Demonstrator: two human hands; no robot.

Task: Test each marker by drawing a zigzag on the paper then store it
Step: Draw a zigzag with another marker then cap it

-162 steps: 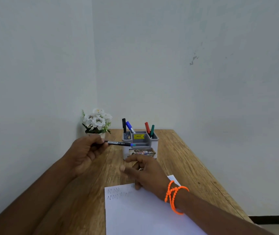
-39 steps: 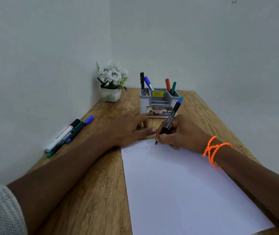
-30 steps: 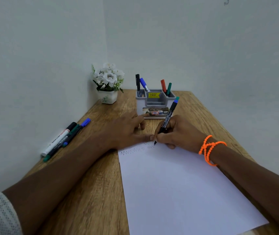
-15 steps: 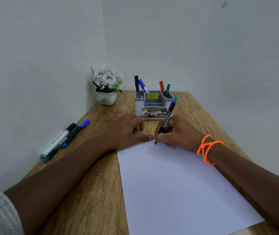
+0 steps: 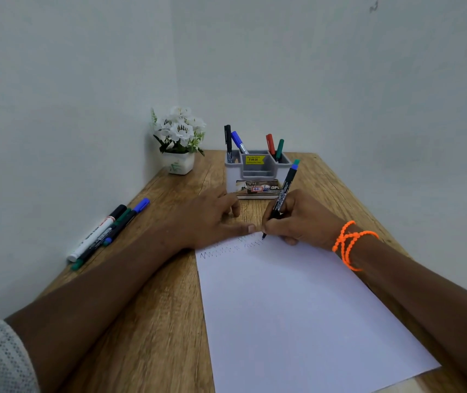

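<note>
A white sheet of paper (image 5: 297,316) lies on the wooden desk, with zigzag lines (image 5: 221,252) along its far edge. My right hand (image 5: 297,219) grips a black marker (image 5: 283,194) with a blue-green end, its tip touching the paper at the end of the zigzags. My left hand (image 5: 212,219) lies flat with straight fingers, pressing on the paper's top left corner. A grey organiser (image 5: 257,171) behind the hands holds several markers upright. Several loose markers (image 5: 107,231) lie side by side along the left wall.
A small white pot of white flowers (image 5: 178,143) stands in the far left corner of the desk (image 5: 155,307). Walls close the desk in on the left and behind. An orange beaded band (image 5: 351,245) is round my right wrist.
Over five seconds the marker went from my left hand to my right, and the view dropped to the paper. In the last second the tip has crept right, lengthening the zigzag.
</note>
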